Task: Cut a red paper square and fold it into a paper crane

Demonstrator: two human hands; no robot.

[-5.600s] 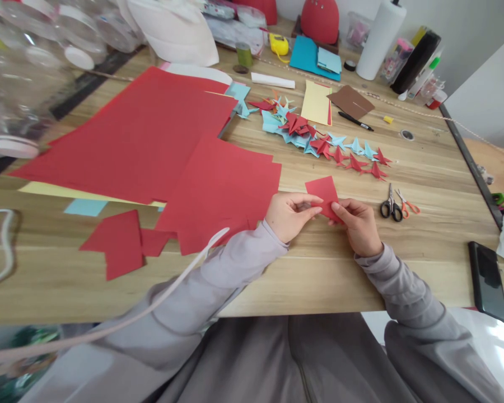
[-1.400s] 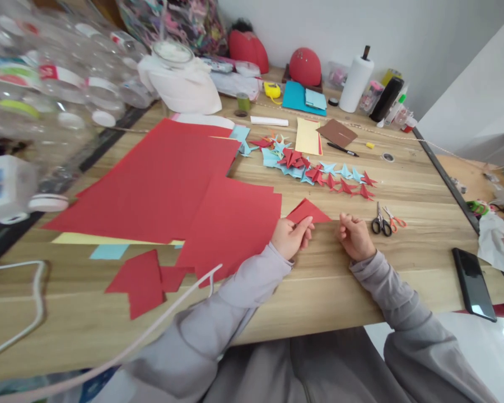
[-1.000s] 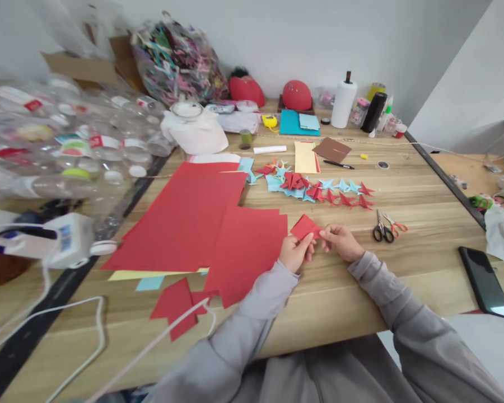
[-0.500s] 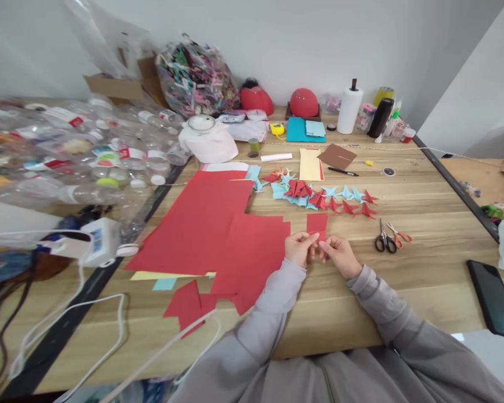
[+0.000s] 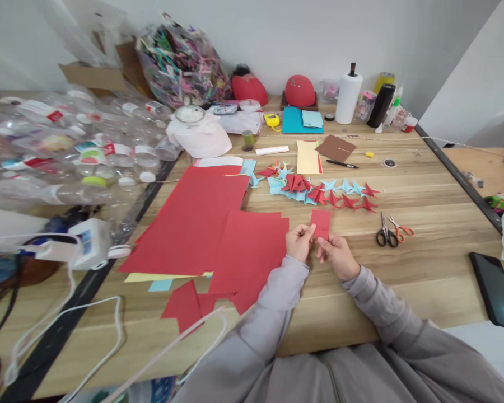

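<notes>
Both hands pinch the lower edge of a small folded piece of red paper [image 5: 321,221], held just above the wooden table [image 5: 428,201]. My left hand [image 5: 299,243] grips its left side with thumb and fingers closed. On the right side, my right hand [image 5: 335,254] pinches it too. Left of my hands lie large red paper sheets [image 5: 201,218]. Beyond the paper, a row of folded red and blue origami figures [image 5: 319,190] stretches across the table.
Two pairs of scissors [image 5: 388,233] lie right of my hands, a black phone [image 5: 495,291] near the right edge. Plastic bottles [image 5: 67,145] pile up at left. A paper towel roll [image 5: 348,96], a pen [image 5: 340,164] and coloured cards sit farther back. Red offcuts [image 5: 185,302] lie near the front.
The camera has tilted up and back, so more of the wall and bottles shows. The red paper went from a flat triangle under my left hand to a small upright rectangle pinched by both hands.
</notes>
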